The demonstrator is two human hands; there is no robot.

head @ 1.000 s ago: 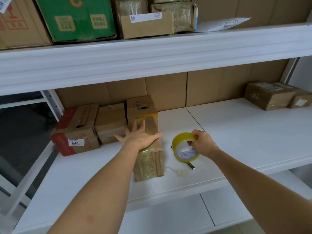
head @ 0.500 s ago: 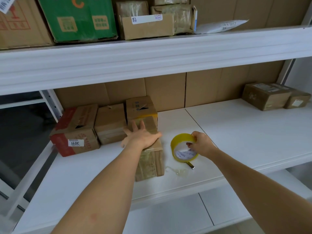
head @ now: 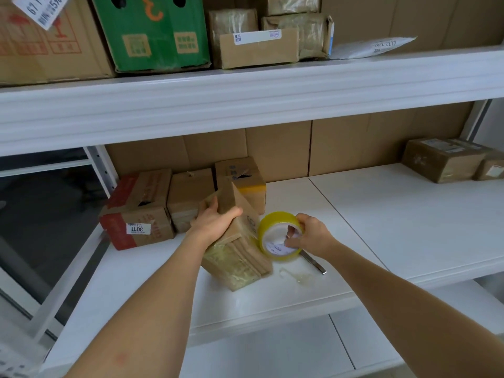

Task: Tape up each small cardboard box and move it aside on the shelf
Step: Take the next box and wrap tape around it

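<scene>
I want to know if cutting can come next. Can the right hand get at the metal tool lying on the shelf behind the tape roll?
Probably not at once: the right hand grips the tape roll, so its fingers are busy. The metal tool lies uncovered just below it.

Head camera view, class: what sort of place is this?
Probably a parcel storeroom or packing area: white metal shelving, labelled cardboard boxes, and a tape roll in the right hand.

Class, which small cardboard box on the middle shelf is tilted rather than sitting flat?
The tape-wrapped box gripped by the left hand; the others sit flat.
</scene>
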